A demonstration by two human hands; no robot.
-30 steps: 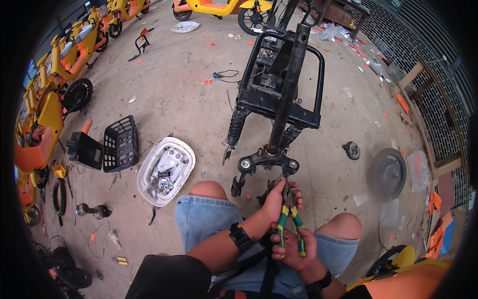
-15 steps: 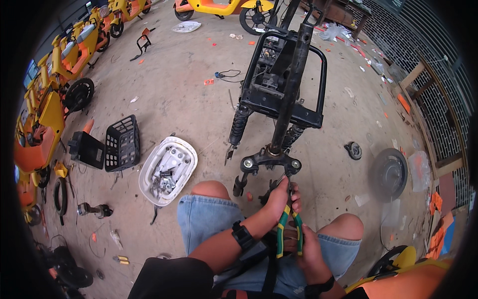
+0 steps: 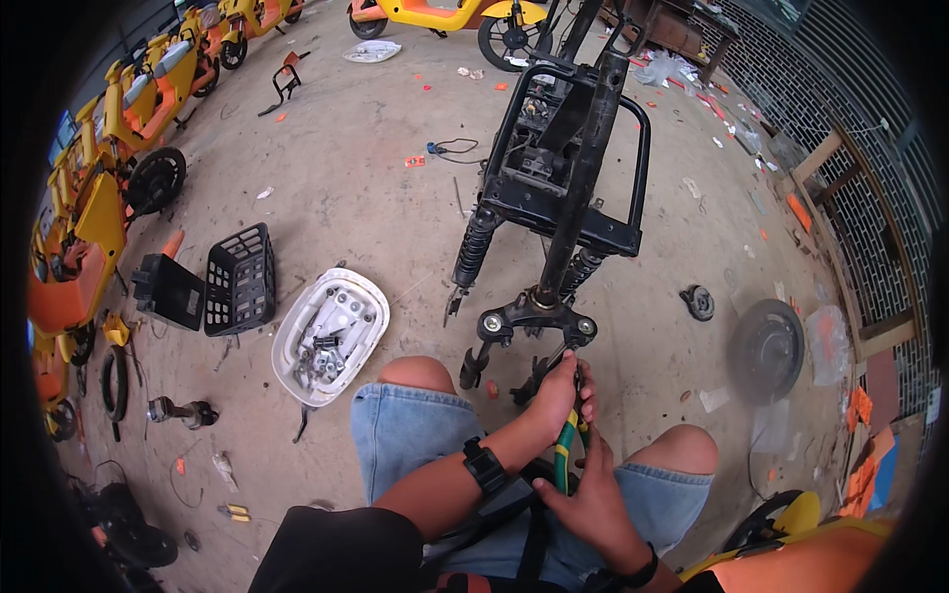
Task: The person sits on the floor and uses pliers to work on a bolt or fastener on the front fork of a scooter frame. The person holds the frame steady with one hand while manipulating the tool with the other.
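Centrally, the pliers (image 3: 564,453) stood between my two grips, below the right end of the black clamp (image 3: 537,318). My left grip (image 3: 559,397) was curled narrow at their upper end; what it enclosed, I could not tell. My right grip (image 3: 590,486) was spread wide at their lower end. The white tray (image 3: 289,368), containing metal parts (image 3: 329,358), lay to the left.

The left hand (image 3: 557,400) is curled, its forearm (image 3: 430,501) angled toward 2 o'clock; the right hand (image 3: 596,499) is pointed toward 11 o'clock, thumb (image 3: 554,496) spread.
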